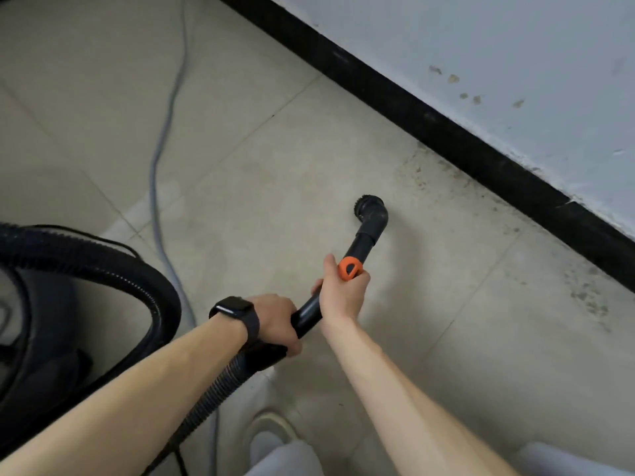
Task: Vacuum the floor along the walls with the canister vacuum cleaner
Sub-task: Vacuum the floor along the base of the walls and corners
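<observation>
The person holds the black wand (360, 243) of the vacuum cleaner in both hands. The left hand (275, 321), with a dark watch (233, 309) on its wrist, has its fingers curled around the near end of the wand, right where the ribbed black hose (220, 383) joins it. The right hand (342, 292) grips the wand further along, its fingers wrapped around the tube and its thumb lying up the side, just below an orange collar (350, 267). Beyond the collar the wand ends in a bent elbow with a small round brush nozzle (369, 209), held low over the pale floor (275, 159); whether the bristles touch the tile cannot be told. The nozzle is near the black baseboard (446, 132) but apart from it, with a strip of tile between them. The baseboard runs diagonally along the foot of the pale wall (515, 46). Specks of dirt (591, 297) lie on the tiles close to the baseboard, to the right of the nozzle. From the left hand the hose runs down and loops round to the dark canister (37, 331) at the left edge. A grey cable (165, 132) trails across the floor past the canister. A light shoe (271, 431) shows at the bottom.
</observation>
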`<move>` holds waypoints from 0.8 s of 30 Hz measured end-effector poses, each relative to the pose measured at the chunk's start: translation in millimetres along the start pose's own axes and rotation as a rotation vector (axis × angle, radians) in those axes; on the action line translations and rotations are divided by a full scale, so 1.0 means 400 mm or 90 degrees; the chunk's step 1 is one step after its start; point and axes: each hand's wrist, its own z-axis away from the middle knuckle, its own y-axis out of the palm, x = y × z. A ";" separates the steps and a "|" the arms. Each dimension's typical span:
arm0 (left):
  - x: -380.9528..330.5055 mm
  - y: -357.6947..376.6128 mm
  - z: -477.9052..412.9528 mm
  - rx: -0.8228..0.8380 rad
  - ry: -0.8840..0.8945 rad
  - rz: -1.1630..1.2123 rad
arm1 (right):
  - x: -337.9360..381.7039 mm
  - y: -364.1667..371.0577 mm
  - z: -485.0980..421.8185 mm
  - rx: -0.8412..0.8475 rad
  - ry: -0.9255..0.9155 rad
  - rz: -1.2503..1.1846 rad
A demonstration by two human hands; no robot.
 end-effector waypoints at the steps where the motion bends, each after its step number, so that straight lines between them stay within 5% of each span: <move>1: 0.008 0.019 0.014 0.002 0.001 0.035 | -0.006 -0.009 0.005 0.007 0.007 -0.022; 11: -0.090 0.061 -0.015 -0.156 0.036 0.020 | 0.048 -0.076 -0.074 -0.056 -0.017 0.014; 18: -0.156 0.130 -0.054 -0.298 0.066 0.130 | 0.125 -0.135 -0.155 0.104 -0.009 0.015; 24: -0.176 0.169 -0.089 -0.389 0.060 0.174 | 0.107 -0.154 -0.167 0.098 -0.007 0.021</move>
